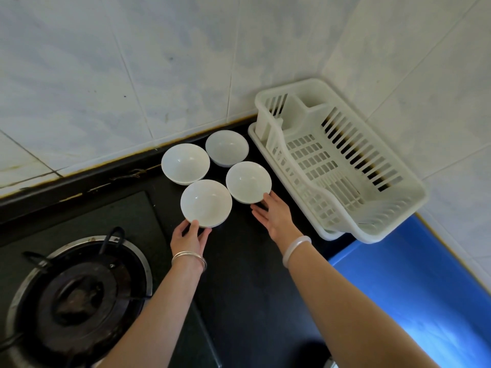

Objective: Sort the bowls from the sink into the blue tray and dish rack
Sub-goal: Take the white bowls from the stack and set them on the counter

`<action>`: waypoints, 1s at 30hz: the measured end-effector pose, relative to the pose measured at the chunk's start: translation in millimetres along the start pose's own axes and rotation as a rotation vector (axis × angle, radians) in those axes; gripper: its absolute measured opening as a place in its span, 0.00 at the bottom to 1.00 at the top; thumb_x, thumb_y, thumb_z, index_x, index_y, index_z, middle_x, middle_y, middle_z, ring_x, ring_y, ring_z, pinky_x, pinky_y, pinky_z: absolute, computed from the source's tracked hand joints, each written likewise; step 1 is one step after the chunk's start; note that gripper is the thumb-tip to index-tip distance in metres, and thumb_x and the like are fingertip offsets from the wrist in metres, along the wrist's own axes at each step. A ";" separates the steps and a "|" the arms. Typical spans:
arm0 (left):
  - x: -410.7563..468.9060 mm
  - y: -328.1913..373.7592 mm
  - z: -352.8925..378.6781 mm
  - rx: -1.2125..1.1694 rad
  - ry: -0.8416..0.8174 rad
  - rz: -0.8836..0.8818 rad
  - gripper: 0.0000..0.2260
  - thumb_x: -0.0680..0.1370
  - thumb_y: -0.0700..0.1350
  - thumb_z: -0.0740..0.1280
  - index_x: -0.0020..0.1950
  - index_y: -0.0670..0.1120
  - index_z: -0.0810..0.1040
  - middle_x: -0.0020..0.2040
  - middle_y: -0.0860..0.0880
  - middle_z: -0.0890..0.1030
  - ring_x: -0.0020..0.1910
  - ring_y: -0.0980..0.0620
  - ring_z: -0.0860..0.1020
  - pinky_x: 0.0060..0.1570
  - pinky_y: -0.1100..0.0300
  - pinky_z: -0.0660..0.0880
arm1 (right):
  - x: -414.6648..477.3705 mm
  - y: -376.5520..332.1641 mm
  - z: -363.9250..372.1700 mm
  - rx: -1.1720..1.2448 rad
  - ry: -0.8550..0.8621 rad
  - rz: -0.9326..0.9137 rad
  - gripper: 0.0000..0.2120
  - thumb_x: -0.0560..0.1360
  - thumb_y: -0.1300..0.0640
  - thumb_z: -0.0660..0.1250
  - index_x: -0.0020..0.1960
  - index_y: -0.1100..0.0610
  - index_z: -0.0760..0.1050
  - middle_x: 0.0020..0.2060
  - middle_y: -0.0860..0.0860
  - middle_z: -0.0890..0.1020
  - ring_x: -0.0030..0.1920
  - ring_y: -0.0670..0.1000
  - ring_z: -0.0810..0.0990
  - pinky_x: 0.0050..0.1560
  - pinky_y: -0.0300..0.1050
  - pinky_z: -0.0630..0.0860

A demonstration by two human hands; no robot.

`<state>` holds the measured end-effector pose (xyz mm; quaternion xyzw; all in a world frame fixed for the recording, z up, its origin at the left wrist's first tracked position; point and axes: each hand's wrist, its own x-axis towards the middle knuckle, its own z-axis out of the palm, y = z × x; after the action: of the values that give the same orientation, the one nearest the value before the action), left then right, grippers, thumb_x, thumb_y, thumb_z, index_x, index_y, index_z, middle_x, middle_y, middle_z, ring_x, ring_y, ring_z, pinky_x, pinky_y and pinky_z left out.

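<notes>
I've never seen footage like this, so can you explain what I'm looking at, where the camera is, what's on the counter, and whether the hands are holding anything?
There is no machine here. One wide-angle camera worn on a person's head looks down at their two bare arms.

On the black counter sit four white bowls. The left hand grips the rim of the nearest bowl, thumb on top. The right hand is open, fingertips touching the bowl beside it; it holds nothing. Two more bowls stand behind, by the tiled wall.

To the right is an empty white dish rack, then a blue tray. A gas burner is lower left.
</notes>
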<state>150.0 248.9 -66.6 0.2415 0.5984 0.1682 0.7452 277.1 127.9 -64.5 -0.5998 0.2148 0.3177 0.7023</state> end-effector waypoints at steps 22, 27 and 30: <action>-124.3 -112.6 -56.1 1.201 -0.699 0.396 0.15 0.77 0.45 0.64 0.63 0.46 0.75 0.60 0.46 0.79 0.59 0.50 0.77 0.63 0.54 0.72 | -175.4 46.8 -178.8 -0.929 0.266 -0.363 0.12 0.79 0.53 0.61 0.60 0.51 0.76 0.53 0.50 0.82 0.52 0.51 0.80 0.50 0.41 0.72; -157.5 -157.5 -69.6 1.353 -0.817 0.387 0.16 0.76 0.44 0.65 0.64 0.47 0.75 0.62 0.48 0.79 0.60 0.53 0.77 0.58 0.65 0.68 | -231.1 78.9 -239.4 -1.134 0.459 -0.317 0.16 0.77 0.56 0.63 0.64 0.51 0.73 0.58 0.51 0.79 0.55 0.54 0.79 0.49 0.43 0.71; -174.1 -179.4 -78.1 1.426 -0.872 0.360 0.18 0.76 0.44 0.65 0.66 0.47 0.73 0.63 0.48 0.78 0.62 0.53 0.75 0.60 0.64 0.67 | -250.9 99.2 -266.6 -1.203 0.523 -0.219 0.19 0.76 0.55 0.65 0.66 0.53 0.71 0.59 0.53 0.77 0.56 0.56 0.77 0.48 0.44 0.70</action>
<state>27.7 18.9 -39.2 0.7872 0.1737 -0.2405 0.5407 51.3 -172.5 -13.4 -0.9629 0.1013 0.1529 0.1979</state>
